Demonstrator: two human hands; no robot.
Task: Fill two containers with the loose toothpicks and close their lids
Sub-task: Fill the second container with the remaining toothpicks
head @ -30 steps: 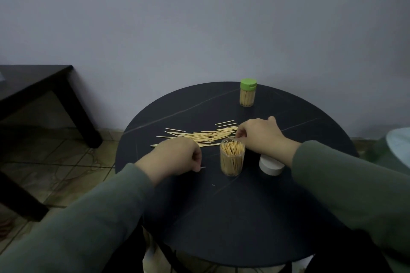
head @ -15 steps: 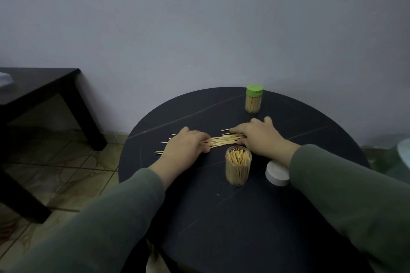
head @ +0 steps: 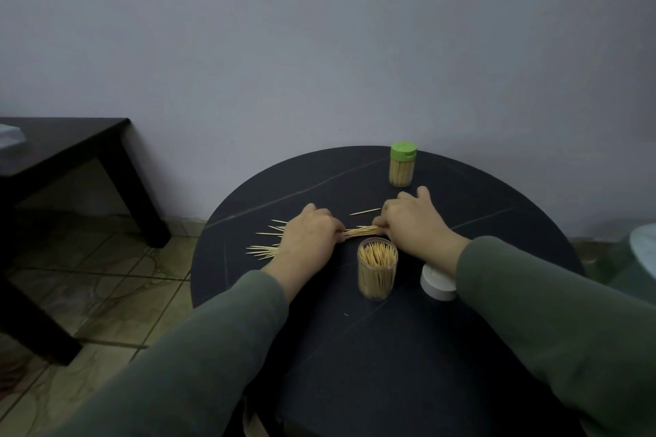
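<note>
Head view: loose toothpicks [head: 360, 231] lie gathered into a bundle on the dark round counter [head: 390, 348], long axis running left to right between the hands; left hand [head: 310, 236] has its fingers curled onto the bundle's left end, right hand [head: 413, 223] curled onto its right end, and stray picks [head: 264, 250] fan out beyond the left hand. Open container [head: 377, 268], already well filled, stands upright just in front of the bundle, slightly nearer the right hand, its white lid [head: 437, 283] beside it under the right wrist. Green-lidded container [head: 402, 168], closed, stands behind the right hand.
</note>
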